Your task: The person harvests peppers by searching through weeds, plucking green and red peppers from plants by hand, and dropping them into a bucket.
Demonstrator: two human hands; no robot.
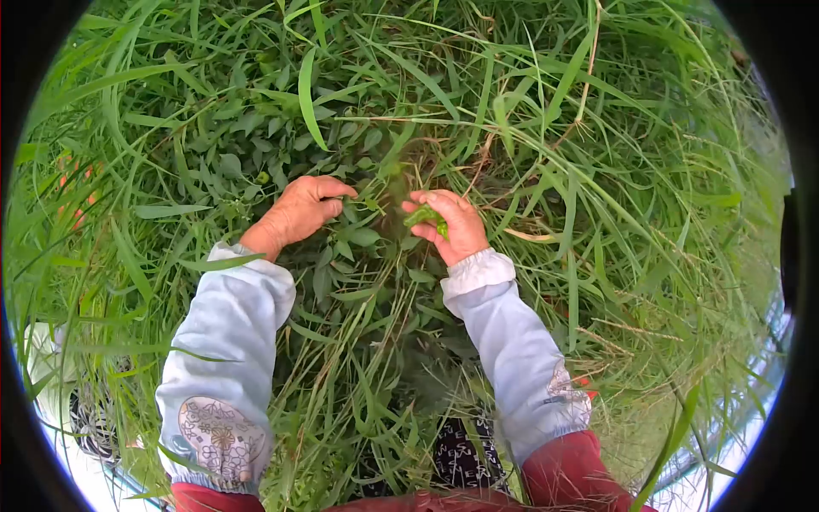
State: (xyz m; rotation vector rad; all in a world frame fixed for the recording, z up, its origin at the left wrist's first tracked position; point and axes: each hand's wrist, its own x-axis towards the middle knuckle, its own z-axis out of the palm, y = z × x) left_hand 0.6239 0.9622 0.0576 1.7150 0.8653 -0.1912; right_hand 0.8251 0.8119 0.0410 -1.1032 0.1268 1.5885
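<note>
My right hand is closed around a bright green pepper, and how many it holds I cannot tell. My left hand reaches into the leafy pepper plants, its fingers curled and thumb close to the index finger. Whatever lies between those fingertips is too small to make out. Thin stems and leaves fill the gap between both hands. A small round green fruit shows among the leaves just above my left wrist.
Tall grass surrounds the plants, with long blades arching over them. Orange-red patches show through the grass at left. A pale object sits at lower left, and my black patterned clothing shows below.
</note>
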